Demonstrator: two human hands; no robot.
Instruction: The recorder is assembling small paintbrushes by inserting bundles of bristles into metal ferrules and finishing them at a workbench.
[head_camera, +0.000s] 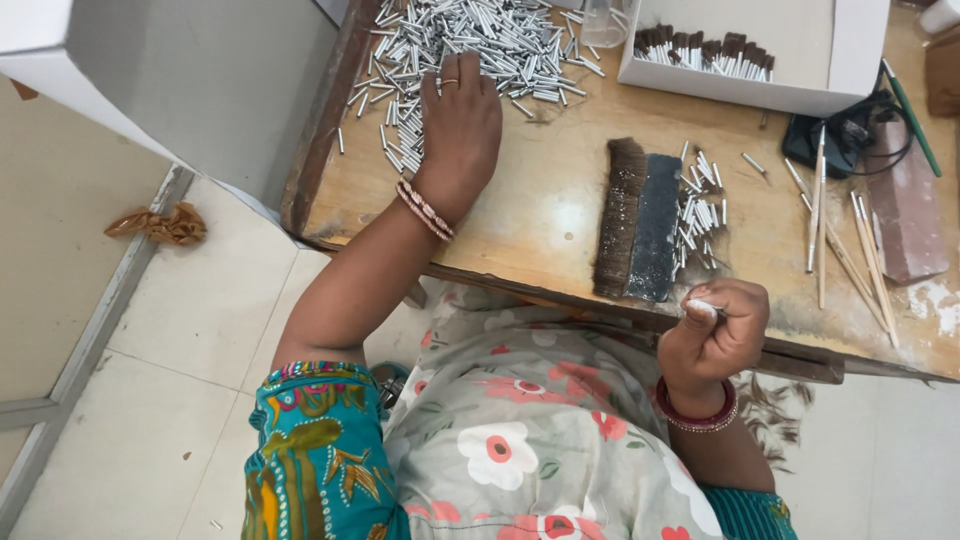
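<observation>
Right hand (715, 325) fisted round small tube; left hand (458, 125) flat on metal tubes (480, 45)

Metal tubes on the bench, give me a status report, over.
Left hand flat on the pile of metal tubes. Right hand closed on a small silvery piece. Bristle bundle lies between them.

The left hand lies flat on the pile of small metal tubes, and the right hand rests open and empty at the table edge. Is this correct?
Not quite. In the head view the left hand does lie flat on the pile of small metal tubes, but the right hand is not open and empty: it is closed in a fist at the table edge, pinching a small white piece.
</observation>
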